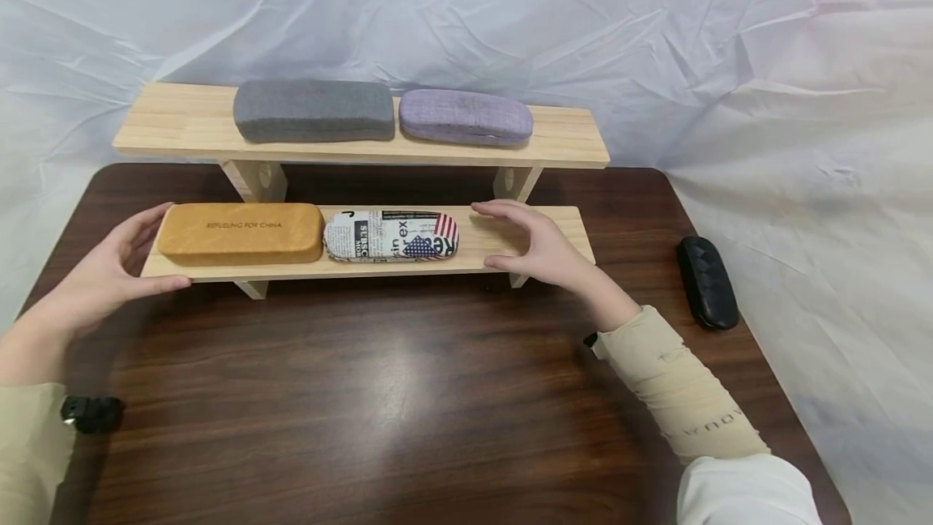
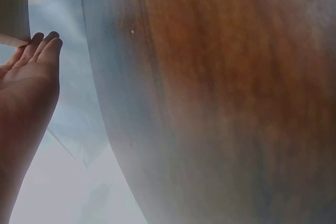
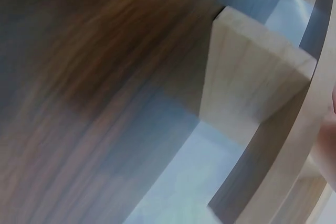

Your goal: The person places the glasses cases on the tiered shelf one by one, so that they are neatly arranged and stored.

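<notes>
A tan-orange glasses case (image 1: pixel 240 245) printed "REFUELING FOR CHINA" lies on the lower wooden shelf (image 1: pixel 561 229). Right of it, close by its end, is a newspaper-print glasses case (image 1: pixel 394 235) with a flag pattern. My left hand (image 1: pixel 109 266) is at the shelf's left end, fingertips right at the orange case's back corner and thumb along the shelf's front edge. In the left wrist view its fingers (image 2: pixel 50 51) extend beside the board's end. My right hand (image 1: pixel 543 245) hovers at the shelf's right part, thumb and fingers spread apart, nothing between them.
On the upper wooden shelf (image 1: pixel 178 120) lie a grey case (image 1: pixel 313 112) and a purple case (image 1: pixel 466 117). A black quilted case (image 1: pixel 707 282) lies at the right edge of the dark wood table (image 1: pixel 364 395). White sheeting (image 1: pixel 466 14) hangs behind.
</notes>
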A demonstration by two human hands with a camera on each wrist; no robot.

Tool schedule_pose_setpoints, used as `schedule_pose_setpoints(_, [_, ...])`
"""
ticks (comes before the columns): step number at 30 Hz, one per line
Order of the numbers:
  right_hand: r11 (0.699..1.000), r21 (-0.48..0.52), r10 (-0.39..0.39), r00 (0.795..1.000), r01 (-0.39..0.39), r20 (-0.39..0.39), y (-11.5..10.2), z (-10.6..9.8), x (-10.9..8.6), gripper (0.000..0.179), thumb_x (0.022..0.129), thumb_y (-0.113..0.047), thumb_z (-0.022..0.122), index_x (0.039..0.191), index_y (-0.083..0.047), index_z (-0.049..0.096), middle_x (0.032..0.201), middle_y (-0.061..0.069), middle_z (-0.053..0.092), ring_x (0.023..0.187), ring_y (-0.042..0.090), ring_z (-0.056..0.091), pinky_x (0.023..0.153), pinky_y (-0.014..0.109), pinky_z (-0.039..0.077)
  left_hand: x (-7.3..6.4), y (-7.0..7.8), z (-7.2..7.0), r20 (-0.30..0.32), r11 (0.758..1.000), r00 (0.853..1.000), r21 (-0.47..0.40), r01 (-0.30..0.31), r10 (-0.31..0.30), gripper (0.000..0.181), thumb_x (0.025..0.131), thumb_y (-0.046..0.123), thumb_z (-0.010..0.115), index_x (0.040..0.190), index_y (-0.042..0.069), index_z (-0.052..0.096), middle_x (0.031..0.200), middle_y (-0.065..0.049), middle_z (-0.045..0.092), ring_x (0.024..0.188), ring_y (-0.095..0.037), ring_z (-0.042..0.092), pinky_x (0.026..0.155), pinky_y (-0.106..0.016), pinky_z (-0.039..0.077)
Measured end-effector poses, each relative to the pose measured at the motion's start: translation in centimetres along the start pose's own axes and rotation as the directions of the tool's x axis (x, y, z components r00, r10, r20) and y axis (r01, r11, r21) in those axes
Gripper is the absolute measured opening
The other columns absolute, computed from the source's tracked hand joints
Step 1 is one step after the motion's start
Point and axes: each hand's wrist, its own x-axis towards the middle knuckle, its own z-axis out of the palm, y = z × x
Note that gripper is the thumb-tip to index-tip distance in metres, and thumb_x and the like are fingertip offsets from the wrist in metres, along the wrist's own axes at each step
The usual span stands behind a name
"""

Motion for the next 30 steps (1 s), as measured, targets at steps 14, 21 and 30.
schedule_pose_setpoints(14, [0.997,0.022,0.081,0.984,-0.079,-0.160,1.0,-3.0,-5.3,0.070,0.083,0.009,0.085,0.147,-0.003,0.061,0.152,0.016,0.061,0.141,0.013,0.055,0.120,0.016,0.038,0.0,-0.2,0.0,-0.003,1.000,1.000,0.006,0.002,-0.002,0.107,0.095,-0.005,0.075,0.173,0.021,0.006,0.180,0.001,0.013,0.145,0.009,0.029,0.104,0.003,0.031])
schedule_pose_setpoints(21, [0.987,0.045,0.159,0.964,-0.152,-0.213,1.8,-4.6,-8.5,0.070,0.086,0.013,0.080,0.150,-0.006,0.059,0.153,0.019,0.057,0.142,-0.004,0.048,0.119,0.016,0.040,0.0,-0.2,0.0,-0.004,1.000,1.000,0.004,-0.005,0.005,0.107,0.094,-0.006,0.075,0.173,0.021,0.006,0.179,0.001,0.014,0.144,0.010,0.030,0.104,0.003,0.031])
schedule_pose_setpoints(30, [0.961,-0.073,0.231,0.918,-0.267,-0.323,2.9,-6.1,-12.8,0.069,0.090,0.008,0.080,0.152,-0.013,0.059,0.152,0.016,0.058,0.136,-0.010,0.048,0.113,0.007,0.037,0.0,-0.1,0.1,-0.007,1.000,1.000,0.015,0.017,-0.017,0.108,0.096,-0.001,0.076,0.173,0.021,0.004,0.180,-0.001,0.010,0.147,0.009,0.027,0.105,0.005,0.028])
